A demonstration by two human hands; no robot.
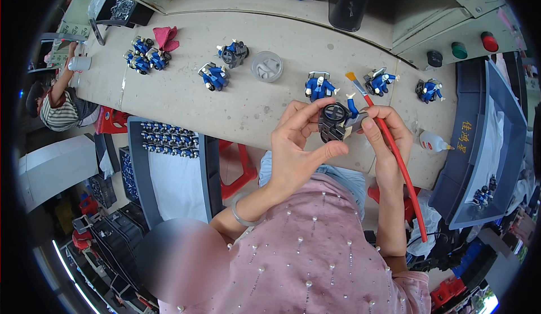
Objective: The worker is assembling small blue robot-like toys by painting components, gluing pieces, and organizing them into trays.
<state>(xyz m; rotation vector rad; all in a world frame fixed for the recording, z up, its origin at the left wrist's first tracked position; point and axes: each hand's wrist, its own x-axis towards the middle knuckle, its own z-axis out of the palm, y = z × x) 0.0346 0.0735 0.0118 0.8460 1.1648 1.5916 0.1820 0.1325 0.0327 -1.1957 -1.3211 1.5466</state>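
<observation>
Above the table's near edge, my left hand (296,150) grips a small toy figure (336,123) with a round black wheel-like part and a blue arm. Its thumb lies below the toy and the fingers lie above. My right hand (389,136) pinches the grey end of the same toy. A paintbrush (401,165) with a long red handle and yellow bristles is also held in that hand, bristles pointing away from me. Just beyond my hands sits a blue seated figure (319,86); another blue figure (380,82) stands to its right.
A clear cup (266,67), a pink cloth (165,38) and a white squeeze bottle (434,141) are on the table (186,103). Grey bins stand left (212,173) and right (459,105). Coloured buttons (459,50) line the far right panel. Another person (59,105) works at far left.
</observation>
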